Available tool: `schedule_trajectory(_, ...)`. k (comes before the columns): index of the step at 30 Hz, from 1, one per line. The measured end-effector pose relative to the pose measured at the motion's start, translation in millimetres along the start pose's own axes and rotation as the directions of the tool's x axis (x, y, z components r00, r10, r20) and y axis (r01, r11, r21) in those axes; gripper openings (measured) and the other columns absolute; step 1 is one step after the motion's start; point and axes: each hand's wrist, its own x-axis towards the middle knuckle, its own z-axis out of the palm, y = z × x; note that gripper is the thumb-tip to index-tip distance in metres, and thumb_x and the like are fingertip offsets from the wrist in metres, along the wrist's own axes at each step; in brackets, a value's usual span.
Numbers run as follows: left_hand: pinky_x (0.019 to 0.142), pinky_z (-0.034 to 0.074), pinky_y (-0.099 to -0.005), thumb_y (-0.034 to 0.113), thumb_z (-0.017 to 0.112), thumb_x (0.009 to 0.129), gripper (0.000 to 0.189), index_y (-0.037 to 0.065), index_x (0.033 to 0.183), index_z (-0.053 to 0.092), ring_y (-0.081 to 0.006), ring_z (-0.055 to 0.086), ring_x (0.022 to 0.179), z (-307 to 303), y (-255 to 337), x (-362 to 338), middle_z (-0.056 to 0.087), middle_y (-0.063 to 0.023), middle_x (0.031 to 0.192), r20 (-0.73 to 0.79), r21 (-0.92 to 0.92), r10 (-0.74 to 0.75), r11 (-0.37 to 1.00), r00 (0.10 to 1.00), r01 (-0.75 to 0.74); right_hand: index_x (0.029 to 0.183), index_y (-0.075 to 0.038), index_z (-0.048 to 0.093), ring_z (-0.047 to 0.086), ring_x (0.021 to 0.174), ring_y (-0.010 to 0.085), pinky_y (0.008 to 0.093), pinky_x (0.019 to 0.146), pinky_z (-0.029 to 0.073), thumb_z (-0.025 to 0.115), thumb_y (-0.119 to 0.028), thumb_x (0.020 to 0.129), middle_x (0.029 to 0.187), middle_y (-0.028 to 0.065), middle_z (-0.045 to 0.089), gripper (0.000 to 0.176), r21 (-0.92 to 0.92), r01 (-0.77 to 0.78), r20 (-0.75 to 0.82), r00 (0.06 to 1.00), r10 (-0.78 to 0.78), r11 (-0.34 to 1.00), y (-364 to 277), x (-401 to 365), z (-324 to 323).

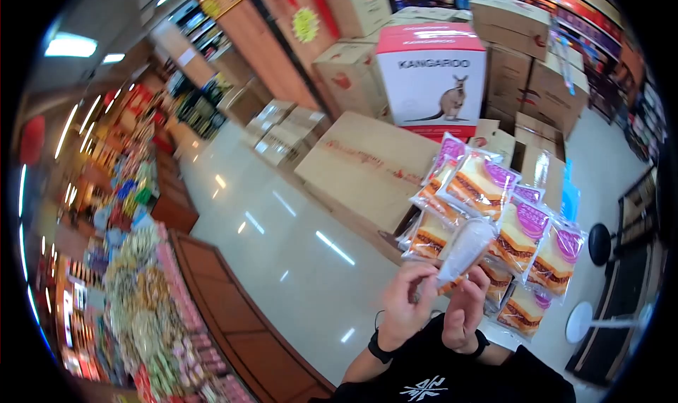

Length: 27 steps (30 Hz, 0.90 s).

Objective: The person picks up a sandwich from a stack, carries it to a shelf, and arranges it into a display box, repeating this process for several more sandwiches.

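Note:
A clear-wrapped packet [466, 247], whitish on the side facing me, is held up just above a pile of packaged sandwich bread. My left hand [406, 300] pinches its lower end between thumb and fingers. On the other side, my right hand [466, 307] has curled fingers against the packet's lower edge. Beyond them, several bread packets [484, 184] with purple labels lie overlapping, some on the near corner of a large brown carton [367, 166]. More bread packets [524, 310] sit to the right, close to my right hand.
A white and red box with a kangaroo picture [432, 78] stands behind the bread, among stacked cartons [512, 21]. At left runs a wooden display counter [233, 297] heaped with wrapped goods [148, 290]. Shiny tiled floor [282, 240] lies between. A white round-based stand [580, 323] is at right.

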Motion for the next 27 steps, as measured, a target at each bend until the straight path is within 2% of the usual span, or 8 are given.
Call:
schedule_trajectory(7, 0.089, 0.047, -0.0428, 0.001, 0.058, 0.082, 0.037, -0.004, 0.118, 0.051, -0.0282, 0.058, 0.090, 16, 19, -79, 0.057, -0.0186, 0.100, 0.019, 0.216, 0.208, 0.954, 0.978, -0.207, 0.125, -0.012, 0.045, 0.046, 0.117, 0.0411, 0.0558, 0.100, 0.036, 0.029, -0.038, 0.100, 0.125, 0.0199, 0.036, 0.039, 0.034, 0.053, 0.039, 0.998, -0.055, 0.998, -26, -42, -24)
schedule_trajectory(10, 0.103, 0.033, -0.0399, 0.047, 0.068, 0.080, 0.079, -0.005, 0.131, 0.038, -0.0251, 0.046, 0.114, 14, 17, -118, 0.042, -0.0146, 0.122, -0.031, -0.195, -0.007, 0.981, 1.000, 0.001, 0.121, -0.014, 0.048, 0.047, 0.118, 0.0374, 0.0544, 0.102, 0.034, 0.033, -0.033, 0.100, 0.126, 0.0154, 0.042, 0.032, 0.094, 0.068, 0.247, 0.965, -0.089, 0.993, -33, -56, -46)
schedule_trajectory(13, 0.103, 0.034, -0.0383, 0.063, 0.067, 0.073, 0.097, -0.004, 0.133, 0.033, -0.0236, 0.043, 0.120, 16, 32, -137, 0.038, -0.0120, 0.128, -0.187, -0.305, -0.251, 0.934, 0.950, 0.187, 0.116, -0.012, 0.053, 0.050, 0.114, 0.0359, 0.0512, 0.106, 0.029, 0.051, -0.015, 0.089, 0.121, 0.0137, 0.054, 0.027, 0.085, 0.140, 0.534, 0.830, -0.164, 0.987, -40, -54, -66)
schedule_trajectory(17, 0.101, 0.037, -0.0335, 0.044, 0.067, 0.084, 0.079, -0.001, 0.136, 0.029, -0.0195, 0.044, 0.122, 6, 32, -153, 0.045, -0.0084, 0.123, -0.264, -0.080, -0.371, 0.928, 0.890, 0.363, 0.126, 0.000, 0.045, 0.048, 0.119, 0.0375, 0.0514, 0.107, 0.027, 0.067, -0.009, 0.076, 0.123, 0.0197, 0.054, 0.055, 0.074, 0.034, 0.655, 0.752, -0.075, 0.997, -51, -64, -63)
schedule_trajectory(19, 0.097, 0.042, -0.0305, 0.028, 0.060, 0.093, 0.061, 0.001, 0.138, 0.029, -0.0173, 0.048, 0.118, 0, 14, -165, 0.048, -0.0080, 0.123, -0.257, -0.135, -0.372, 0.928, 0.892, 0.348, 0.129, 0.002, 0.041, 0.046, 0.120, 0.0392, 0.0506, 0.106, 0.028, 0.067, -0.009, 0.076, 0.125, 0.0215, 0.052, 0.060, 0.052, -0.034, 0.704, 0.710, -0.012, 0.998, -55, -64, -63)
schedule_trajectory(22, 0.093, 0.049, -0.0332, 0.019, 0.051, 0.097, 0.051, 0.005, 0.141, 0.028, -0.0185, 0.053, 0.113, -4, -28, -188, 0.048, -0.0109, 0.127, -0.191, -0.593, -0.577, 0.713, 0.794, 0.375, 0.133, 0.005, 0.035, 0.045, 0.120, 0.0415, 0.0482, 0.105, 0.030, 0.068, -0.008, 0.076, 0.129, 0.0242, 0.047, 0.066, -0.057, -0.113, 0.796, 0.595, 0.114, 0.992, -55, -73, -72)
schedule_trajectory(25, 0.089, 0.052, -0.0336, 0.020, 0.050, 0.098, 0.051, 0.004, 0.141, 0.029, -0.0192, 0.055, 0.110, 2, -53, -224, 0.049, -0.0114, 0.125, -0.291, -0.595, -0.607, 0.720, 0.740, 0.356, 0.137, 0.008, 0.027, 0.044, 0.121, 0.0414, 0.0442, 0.103, 0.033, 0.067, -0.007, 0.078, 0.132, 0.0259, 0.044, 0.073, -0.092, -0.107, 0.884, 0.448, 0.130, 0.990, -50, -88, -88)
schedule_trajectory(27, 0.083, 0.055, -0.0327, 0.021, 0.050, 0.098, 0.048, 0.003, 0.138, 0.032, -0.0185, 0.057, 0.106, 9, -73, -260, 0.053, -0.0112, 0.120, -0.373, -0.515, -0.557, 0.790, 0.742, 0.334, 0.138, 0.008, 0.023, 0.047, 0.118, 0.0382, 0.0428, 0.101, 0.035, 0.066, -0.008, 0.080, 0.128, 0.0256, 0.048, 0.075, -0.143, -0.361, 0.870, 0.397, 0.291, 0.921, -58, -99, -98)
